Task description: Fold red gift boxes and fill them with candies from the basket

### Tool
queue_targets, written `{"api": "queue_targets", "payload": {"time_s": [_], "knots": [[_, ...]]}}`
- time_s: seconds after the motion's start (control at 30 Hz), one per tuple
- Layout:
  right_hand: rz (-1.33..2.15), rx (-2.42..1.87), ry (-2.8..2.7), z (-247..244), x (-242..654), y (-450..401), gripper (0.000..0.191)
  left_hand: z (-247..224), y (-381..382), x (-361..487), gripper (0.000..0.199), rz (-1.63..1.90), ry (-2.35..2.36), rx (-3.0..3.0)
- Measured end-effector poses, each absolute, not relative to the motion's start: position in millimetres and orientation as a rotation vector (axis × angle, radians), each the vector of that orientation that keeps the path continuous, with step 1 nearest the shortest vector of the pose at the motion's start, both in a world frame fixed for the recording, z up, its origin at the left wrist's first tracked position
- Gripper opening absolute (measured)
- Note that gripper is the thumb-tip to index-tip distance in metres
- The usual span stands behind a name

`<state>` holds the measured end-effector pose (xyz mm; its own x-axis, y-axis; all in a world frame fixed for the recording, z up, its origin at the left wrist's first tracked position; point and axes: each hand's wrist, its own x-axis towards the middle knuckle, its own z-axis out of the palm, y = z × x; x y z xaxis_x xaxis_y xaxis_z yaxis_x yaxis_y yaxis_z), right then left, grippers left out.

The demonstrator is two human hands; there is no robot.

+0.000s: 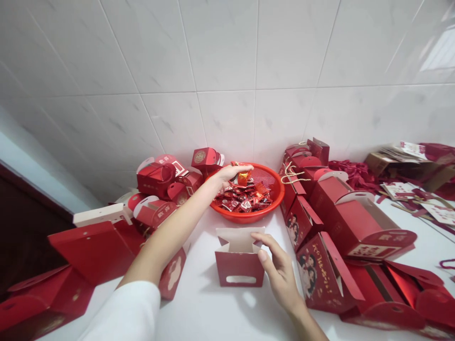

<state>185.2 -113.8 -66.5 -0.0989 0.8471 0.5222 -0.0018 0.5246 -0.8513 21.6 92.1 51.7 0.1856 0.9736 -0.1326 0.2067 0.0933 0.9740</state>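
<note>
A small dark red paper gift box (239, 270) stands upright on the white table, its top open and a pale slot in its front. My right hand (279, 270) grips its right wall, thumb outside and fingers at the rim. Behind it sits an orange-red plastic basket (245, 217) of small wrapped candies (245, 201) in red and gold. My left hand (229, 175) reaches into the basket's left side, its fingers closed around wrapped candies; a gold-orange candy (244, 178) shows beneath the fingers. The far fingers of this hand are partly hidden.
Red gift boxes (156, 180) are piled on the left, several open. More boxes (320, 279) line the right, some with twine handles (293, 175). Further right lie dark red ribbons (351, 173) and printed cards (437, 208). A tiled wall (227, 118) closes off the back.
</note>
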Motion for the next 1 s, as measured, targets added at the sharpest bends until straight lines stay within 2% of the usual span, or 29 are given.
{"api": "queue_targets", "payload": {"time_s": [0.13, 0.3, 0.4, 0.6, 0.67, 0.73, 0.9, 1.0], "knots": [[0.740, -0.839, -1.515, -60.6, 183.5, -112.8, 0.030, 81.6, 58.7, 22.1, 0.023, 0.927, 1.036, 1.313], [0.637, -0.947, -1.531, -51.3, 180.4, -110.0, 0.036, 104.2, 10.9, 22.0, 0.027, 0.908, 0.863, 1.536], [0.630, -0.961, -1.517, -47.7, 177.1, -108.8, 0.038, 98.3, -10.9, 20.4, 0.035, 0.833, 0.839, 1.736], [0.688, -0.946, -1.467, -49.4, 173.3, -106.6, 0.038, 67.3, -27.0, 14.2, 0.035, 0.706, 0.782, 1.965], [0.710, -0.951, -1.444, -52.9, 173.5, -104.4, 0.043, 60.0, -26.9, 11.1, 0.035, 0.688, 0.785, 1.996], [0.804, -0.933, -1.428, -56.5, 174.4, -101.0, 0.050, 55.9, -26.8, 8.1, 0.036, 0.698, 0.795, 2.014], [1.058, -0.859, -1.393, -60.8, 176.6, -94.2, 0.045, 52.5, -29.6, 2.0, 0.037, 0.701, 0.808, 2.035], [1.051, -0.827, -1.288, -61.8, 174.0, -95.5, 0.056, 52.2, -30.3, -0.9, 0.035, 0.660, 0.816, 2.086]]}}
